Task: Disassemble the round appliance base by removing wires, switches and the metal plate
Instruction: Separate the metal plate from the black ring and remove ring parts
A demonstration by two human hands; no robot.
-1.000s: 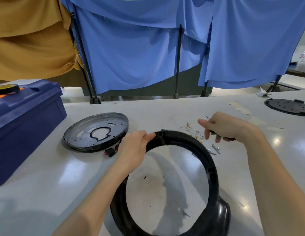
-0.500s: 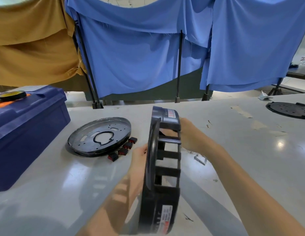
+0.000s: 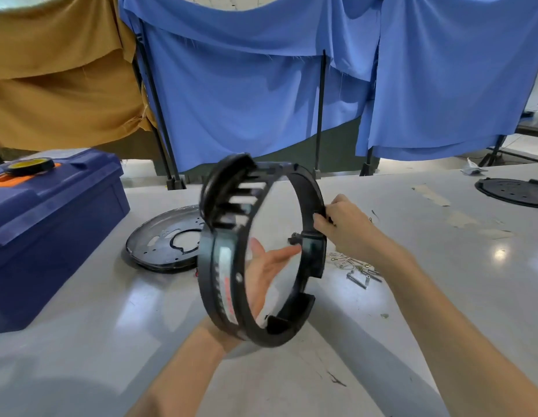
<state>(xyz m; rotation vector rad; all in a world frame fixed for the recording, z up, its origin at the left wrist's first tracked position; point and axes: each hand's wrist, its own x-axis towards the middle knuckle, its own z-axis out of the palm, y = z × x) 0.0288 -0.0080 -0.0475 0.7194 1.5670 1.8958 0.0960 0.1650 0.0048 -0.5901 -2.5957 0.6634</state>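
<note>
The black plastic base ring [image 3: 222,275] is lifted off the table and stands nearly upright, blurred by motion. My left hand [image 3: 267,266] supports it from below, the palm seen through the hoop with fingers straight. My right hand [image 3: 342,227] pinches the ring's far right rim. The dark metal plate [image 3: 162,239] lies flat on the table behind the ring, partly hidden by it. Loose wires and screws [image 3: 354,266] lie on the table under my right wrist.
A blue toolbox [image 3: 48,224] with a tape roll [image 3: 30,165] on its lid stands at the left. Another black round plate [image 3: 514,191] lies at the far right. Blue and mustard cloths hang behind the white table [image 3: 442,266].
The ring came off the table, stood edge-on, then turned so its opening faces me. My left hand shifted from gripping the rim to supporting it; the right moved to the far rim.
</note>
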